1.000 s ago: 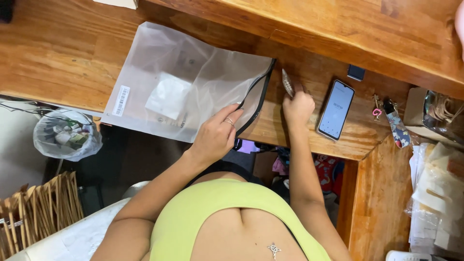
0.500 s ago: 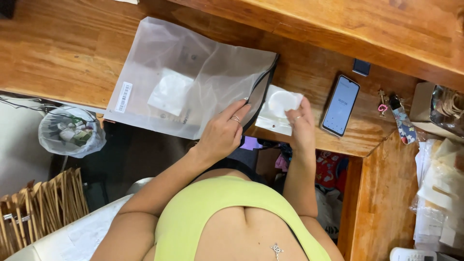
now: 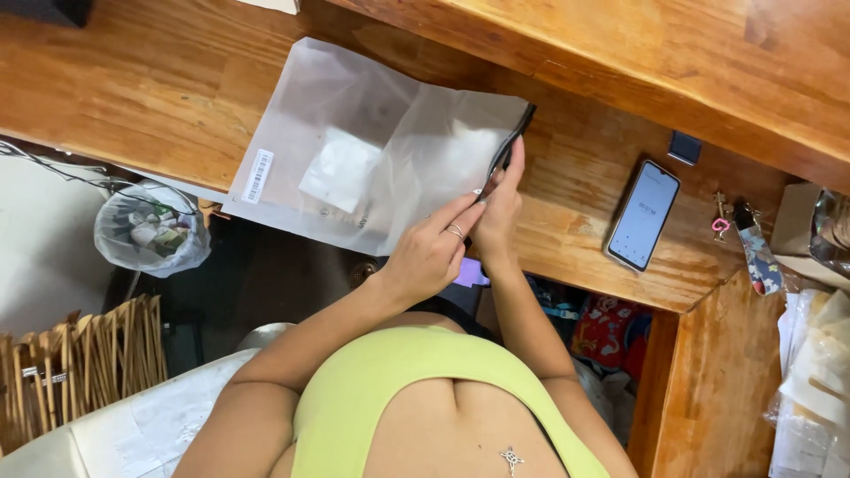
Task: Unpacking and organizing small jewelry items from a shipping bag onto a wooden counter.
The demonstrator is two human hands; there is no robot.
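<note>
Lying flat on the wooden desk (image 3: pixel 133 97), the frosted plastic zip bag (image 3: pixel 372 146) holds a pale folded item, with a barcode sticker near its lower left corner. Both hands meet at the bag's black zipper edge (image 3: pixel 509 146), on its right side. The right hand (image 3: pixel 502 208) has its fingers drawn narrow, pinched on the zipper edge, fingertips (image 3: pixel 516 155) reaching up along the black strip. The left hand (image 3: pixel 434 252) sits just below and left of it (a ring shows on one finger), its fingers bent and close together, touching the bag's lower right corner; whether they truly grip the plastic cannot be told.

Right of the fingers the desk runs bare for a stretch before a smartphone (image 3: pixel 644 215) with a lit screen; a small dark square (image 3: pixel 684 148) lies above it. Farther right, a set of keys (image 3: pixel 753 243) rests near the desk's corner. Above the fingers, a raised wooden ledge (image 3: pixel 637 53) crosses the view. Below and far left of the hands, off the desk's front edge, stands a bin (image 3: pixel 150 228) lined with clear plastic.
</note>
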